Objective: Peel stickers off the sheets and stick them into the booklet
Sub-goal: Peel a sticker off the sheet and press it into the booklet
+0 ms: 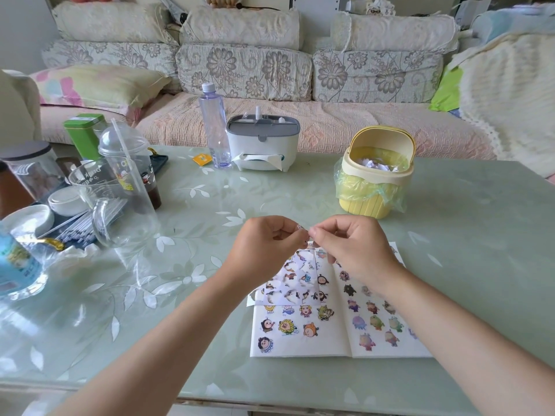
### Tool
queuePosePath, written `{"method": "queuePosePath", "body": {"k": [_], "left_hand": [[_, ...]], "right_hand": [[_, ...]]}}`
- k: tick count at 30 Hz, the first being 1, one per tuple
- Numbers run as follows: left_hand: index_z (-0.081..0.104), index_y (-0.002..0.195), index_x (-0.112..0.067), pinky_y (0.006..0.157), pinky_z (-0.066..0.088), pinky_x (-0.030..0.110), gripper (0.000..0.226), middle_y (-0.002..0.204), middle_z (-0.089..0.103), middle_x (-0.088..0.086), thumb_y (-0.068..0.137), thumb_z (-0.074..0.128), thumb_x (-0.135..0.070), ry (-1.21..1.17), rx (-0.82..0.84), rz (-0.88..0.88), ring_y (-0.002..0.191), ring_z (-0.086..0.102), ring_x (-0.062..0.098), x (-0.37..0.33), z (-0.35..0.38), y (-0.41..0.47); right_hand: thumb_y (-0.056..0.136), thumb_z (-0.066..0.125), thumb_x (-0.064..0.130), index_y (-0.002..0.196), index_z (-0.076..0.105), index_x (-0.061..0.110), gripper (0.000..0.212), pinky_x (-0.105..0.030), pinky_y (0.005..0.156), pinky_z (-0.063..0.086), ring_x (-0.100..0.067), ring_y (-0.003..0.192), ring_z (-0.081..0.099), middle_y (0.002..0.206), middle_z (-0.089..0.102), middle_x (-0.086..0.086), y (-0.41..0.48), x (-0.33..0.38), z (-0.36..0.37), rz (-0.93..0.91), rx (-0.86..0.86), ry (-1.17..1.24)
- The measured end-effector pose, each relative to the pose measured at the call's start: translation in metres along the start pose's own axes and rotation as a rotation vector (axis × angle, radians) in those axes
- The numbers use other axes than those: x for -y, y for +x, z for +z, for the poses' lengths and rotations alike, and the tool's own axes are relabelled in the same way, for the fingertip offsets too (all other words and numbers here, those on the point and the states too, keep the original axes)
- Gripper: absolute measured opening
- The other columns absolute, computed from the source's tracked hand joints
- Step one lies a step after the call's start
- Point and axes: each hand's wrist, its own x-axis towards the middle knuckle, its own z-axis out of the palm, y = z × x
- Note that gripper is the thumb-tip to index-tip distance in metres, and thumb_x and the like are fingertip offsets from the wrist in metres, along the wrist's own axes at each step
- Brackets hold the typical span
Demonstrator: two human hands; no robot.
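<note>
At frame centre, over sheet (288, 280) and booklet (300, 343), our left hand (264, 238) and right hand (351, 244) both pinch a sticker (301, 229). Risk: uneven tugging tears it or folds it.

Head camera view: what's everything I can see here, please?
booklet: one, white pages with cartoon stickers, open on the table's near side
sticker sheet: at least one, white, lying on the booklet's left page
sticker: one, small, pinched between both hands
bin: one, yellow with a pale green bag, behind the booklet
tissue box: one, white and grey, far table edge
bottle: one, clear, left of the tissue box
packet: one, orange, beside the bottle
tin: one, green, far left
domed cup: one, clear with a straw, left
table: one, pale green
sofa: one, floral beige, behind the table
left hand: one, pinching the sticker
right hand: one, pinching the sticker
</note>
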Motion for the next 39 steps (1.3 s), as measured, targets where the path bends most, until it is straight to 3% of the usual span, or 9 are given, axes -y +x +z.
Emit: {"method": "queuePosePath", "body": {"k": [5,9,16,21,26,31,35,39], "left_hand": [[0.072,0.076,-0.022,0.055,0.045,0.02,0.014,0.073,0.076,-0.008,0.09,0.071,-0.02,-0.014,0.023,0.049,0.06,0.063,0.002,0.005,-0.002,0.003],[0.073,0.079,-0.02,0.057,0.048,0.027,0.012,0.077,0.076,-0.004,0.09,0.072,-0.025,-0.028,0.056,0.054,0.064,0.063,0.01,0.002,-0.005,0.007],[0.074,0.08,-0.017,0.062,0.05,0.033,0.013,0.077,0.076,-0.004,0.091,0.072,-0.024,-0.035,0.049,0.041,0.065,0.065,0.008,-0.004,-0.011,0.015],[0.074,0.081,-0.014,0.061,0.051,0.027,0.014,0.075,0.076,-0.005,0.091,0.071,-0.024,0.022,0.049,0.044,0.063,0.065,0.004,-0.004,-0.018,0.021],[0.075,0.081,-0.016,0.062,0.053,0.029,0.013,0.074,0.076,-0.007,0.09,0.073,-0.026,0.098,0.112,0.04,0.065,0.066,0.006,-0.003,-0.018,0.022],[0.075,0.08,-0.016,0.069,0.057,0.043,0.014,0.073,0.076,-0.006,0.089,0.073,-0.026,0.142,0.137,0.041,0.062,0.063,0.004,-0.004,-0.017,0.019],[0.075,0.079,-0.015,0.066,0.056,0.038,0.013,0.072,0.075,-0.005,0.088,0.073,-0.025,0.147,0.157,0.047,0.062,0.064,0.006,-0.004,-0.018,0.018],[0.074,0.079,-0.013,0.06,0.051,0.023,0.015,0.073,0.075,-0.003,0.09,0.071,-0.023,0.074,0.157,0.008,0.064,0.065,0.008,-0.005,-0.02,0.018]], "right_hand": [[0.087,0.076,0.018,0.083,0.077,0.015,0.004,-0.012,0.046,0.037,-0.006,0.044,0.048,0.052,0.062,0.009,0.004,-0.001,-0.004,0.087,0.106,0.142],[0.093,0.07,0.017,0.082,0.074,0.017,0.011,-0.012,0.046,0.036,-0.003,0.039,0.045,0.051,0.06,0.005,0.007,-0.002,-0.006,0.05,0.089,0.089],[0.095,0.067,0.017,0.084,0.074,0.015,0.013,-0.017,0.044,0.039,-0.016,0.05,0.057,0.066,0.064,0.0,0.016,0.004,0.0,0.041,0.046,0.069],[0.093,0.07,0.021,0.089,0.076,0.016,0.009,-0.021,0.041,0.04,-0.017,0.054,0.058,0.075,0.07,0.001,0.019,0.006,-0.002,0.115,0.144,0.188],[0.095,0.066,0.014,0.081,0.073,0.016,0.015,-0.016,0.045,0.04,-0.006,0.045,0.054,0.06,0.066,0.007,0.016,0.006,-0.006,0.07,0.146,0.029],[0.09,0.07,0.018,0.076,0.073,0.024,0.016,-0.025,0.059,0.05,-0.009,0.057,0.06,0.064,0.067,0.008,0.016,0.001,-0.006,-0.028,0.135,-0.13],[0.091,0.069,0.018,0.076,0.072,0.027,0.017,-0.029,0.063,0.053,-0.013,0.06,0.063,0.063,0.067,0.014,0.014,0.001,-0.007,-0.056,0.153,-0.167],[0.095,0.066,0.016,0.085,0.075,0.017,0.013,-0.016,0.05,0.042,-0.01,0.055,0.059,0.068,0.069,0.005,0.014,0.003,-0.008,0.012,0.185,-0.037]]}}
